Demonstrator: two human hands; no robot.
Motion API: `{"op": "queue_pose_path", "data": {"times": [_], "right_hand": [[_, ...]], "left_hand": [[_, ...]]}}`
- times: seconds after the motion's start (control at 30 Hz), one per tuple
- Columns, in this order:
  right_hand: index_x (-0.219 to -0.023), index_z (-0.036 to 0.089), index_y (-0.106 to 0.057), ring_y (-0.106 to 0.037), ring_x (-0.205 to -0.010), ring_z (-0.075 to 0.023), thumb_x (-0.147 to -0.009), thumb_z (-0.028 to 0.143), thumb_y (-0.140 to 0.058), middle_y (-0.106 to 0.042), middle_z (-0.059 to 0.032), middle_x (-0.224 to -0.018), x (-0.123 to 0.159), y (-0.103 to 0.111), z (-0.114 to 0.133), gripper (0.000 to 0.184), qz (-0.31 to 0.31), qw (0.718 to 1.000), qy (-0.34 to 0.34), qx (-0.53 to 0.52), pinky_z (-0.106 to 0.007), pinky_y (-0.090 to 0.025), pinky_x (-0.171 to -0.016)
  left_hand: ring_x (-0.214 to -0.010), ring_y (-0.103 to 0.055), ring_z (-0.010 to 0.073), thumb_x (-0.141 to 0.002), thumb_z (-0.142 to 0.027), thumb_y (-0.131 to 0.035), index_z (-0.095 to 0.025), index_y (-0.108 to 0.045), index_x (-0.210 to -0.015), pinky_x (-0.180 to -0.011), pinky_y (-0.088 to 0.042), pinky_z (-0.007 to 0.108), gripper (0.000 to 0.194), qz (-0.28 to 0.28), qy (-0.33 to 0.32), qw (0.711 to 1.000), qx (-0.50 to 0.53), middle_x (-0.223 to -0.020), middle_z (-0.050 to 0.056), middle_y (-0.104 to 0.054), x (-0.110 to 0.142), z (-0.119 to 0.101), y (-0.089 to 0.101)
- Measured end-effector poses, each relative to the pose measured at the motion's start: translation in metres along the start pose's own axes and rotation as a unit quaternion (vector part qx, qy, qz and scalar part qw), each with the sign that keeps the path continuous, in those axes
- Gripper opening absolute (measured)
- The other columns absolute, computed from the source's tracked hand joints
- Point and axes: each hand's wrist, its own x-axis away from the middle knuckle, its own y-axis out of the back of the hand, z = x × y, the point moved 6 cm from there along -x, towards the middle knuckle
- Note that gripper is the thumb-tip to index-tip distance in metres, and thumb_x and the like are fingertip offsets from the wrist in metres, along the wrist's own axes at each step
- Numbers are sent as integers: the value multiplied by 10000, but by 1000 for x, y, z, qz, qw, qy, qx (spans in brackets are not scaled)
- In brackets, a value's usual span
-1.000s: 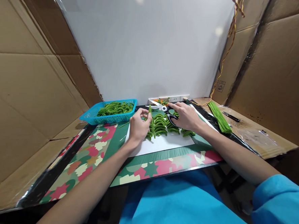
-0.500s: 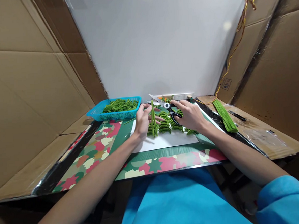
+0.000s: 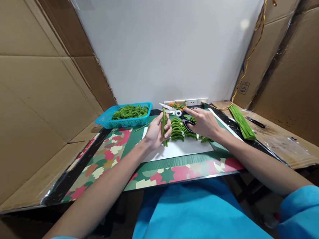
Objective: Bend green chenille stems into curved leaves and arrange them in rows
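My left hand [image 3: 155, 133] is closed round a few upright green pipe cleaners [image 3: 164, 123], whose ends stick out above and below the fingers. In my right hand [image 3: 206, 123] are black-handled scissors [image 3: 186, 122]. Their blades are parted and point left, just above the tops of the held stems. Curved green pipe cleaner pieces [image 3: 176, 130] lie in stacked columns on a white sheet [image 3: 183, 148], partly hidden behind my hands.
Many bent green pieces fill a blue plastic basket [image 3: 102, 120] at the back left. To the right lie a bundle of long green pipe cleaners [image 3: 242, 123] and a black-handled cutter [image 3: 255, 122]. Orange-and-green bits [image 3: 178, 105] sit near the wall socket [image 3: 193, 102]. Yellow wire [image 3: 247, 69] hangs at right.
The fingers of my left hand have curled in round the pipe cleaners, where they were stretched out before. My right hand and the scissors stay nearly in place. The view has shifted slightly.
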Motion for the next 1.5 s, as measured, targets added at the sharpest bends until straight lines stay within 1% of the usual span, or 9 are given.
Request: {"op": "queue_pose_path", "data": {"times": [0.2,0.33,0.53,0.67,0.8,0.97,1.27,1.4,1.5], "right_hand": [[-1473,170,-644,-714,-974,-276,-890,236,-702,-801,-125,-1121,-1,-4,0,589,29,999,5,-15,-340,-506,-748],[-1467,175,-647,-723,-988,-275,-878,248,-711,-802,-124,-1170,0,-4,2,597,26,999,-3,-21,-341,-497,-753],[-1434,190,-662,-703,-982,-276,-861,267,-705,-797,-102,-1111,2,-2,5,580,8,1000,-15,-15,-339,-457,-729],[-1437,170,-644,-669,-1059,-294,-853,262,-702,-771,-125,-1164,2,2,5,594,-23,1000,2,-18,-358,-479,-809],[-1432,150,-638,-657,-1072,-306,-843,244,-696,-761,-139,-1161,1,2,5,599,-28,999,10,-23,-376,-497,-857],[-1435,140,-649,-678,-1033,-294,-840,238,-699,-770,-135,-1139,3,1,8,606,-18,1000,5,-14,-358,-487,-797],[-1460,213,-651,-733,-958,-278,-868,286,-697,-829,-98,-1116,7,-9,11,599,0,1000,-8,6,-328,-410,-681],[-1449,215,-644,-739,-934,-283,-887,313,-676,-836,-104,-1078,7,-11,13,571,20,999,-14,23,-332,-387,-668],[-1440,208,-625,-734,-888,-272,-891,319,-660,-837,-110,-1085,6,-12,14,561,37,999,-16,25,-330,-369,-661]], "left_hand": [[-324,-426,83,-1026,-485,-624,-241,-414,-838,-320,-299,168,372,-5,-24,999,-22,-566,-103,-456,-1,2,-1],[-318,-448,91,-1027,-492,-602,-245,-401,-828,-302,-305,172,376,-4,-38,998,-40,-573,-98,-477,-1,3,-4],[-332,-488,93,-992,-538,-617,-250,-411,-854,-291,-344,182,380,-8,-56,997,-55,-619,-92,-525,0,-1,-6],[-340,-518,104,-962,-556,-628,-253,-406,-858,-283,-356,195,390,-7,-56,996,-67,-640,-81,-555,0,0,-7],[-340,-525,109,-933,-594,-647,-255,-399,-867,-278,-354,201,424,-5,-64,995,-82,-658,-73,-583,-2,2,-7],[-326,-520,108,-920,-662,-651,-254,-402,-868,-275,-353,198,481,-15,-83,990,-110,-651,-72,-603,-3,4,-4],[-285,-497,89,-950,-682,-661,-245,-461,-853,-255,-273,165,490,-76,-128,975,-163,-576,-84,-571,-4,3,12],[-293,-541,114,-930,-690,-684,-254,-474,-891,-252,-283,183,486,-81,-134,974,-162,-618,-69,-627,-3,-1,13],[-283,-522,102,-905,-683,-720,-262,-484,-943,-259,-276,182,485,-81,-143,974,-158,-636,-78,-643,-3,-4,12]]}}
